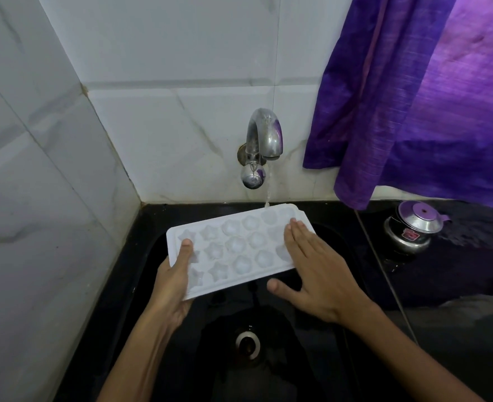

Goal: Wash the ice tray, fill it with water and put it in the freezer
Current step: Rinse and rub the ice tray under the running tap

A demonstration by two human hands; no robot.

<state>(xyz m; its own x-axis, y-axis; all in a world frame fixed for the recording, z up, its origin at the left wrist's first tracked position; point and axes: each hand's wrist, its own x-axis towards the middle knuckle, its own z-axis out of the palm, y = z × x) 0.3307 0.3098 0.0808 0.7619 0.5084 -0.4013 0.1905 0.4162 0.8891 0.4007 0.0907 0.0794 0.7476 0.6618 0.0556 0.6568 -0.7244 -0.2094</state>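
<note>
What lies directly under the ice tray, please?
Under the ice tray is the black sink, its drain visible nearer the camera. The basin directly beneath is covered.

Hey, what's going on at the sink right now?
A person is rinsing a white ice tray over a black sink. The left hand grips the tray's near left corner, thumb on top, while the right hand lies flat with straight fingers on its right end. Water runs from the tap onto the tray's far right corner. A small metal kettle sits on the counter to the right.
</note>
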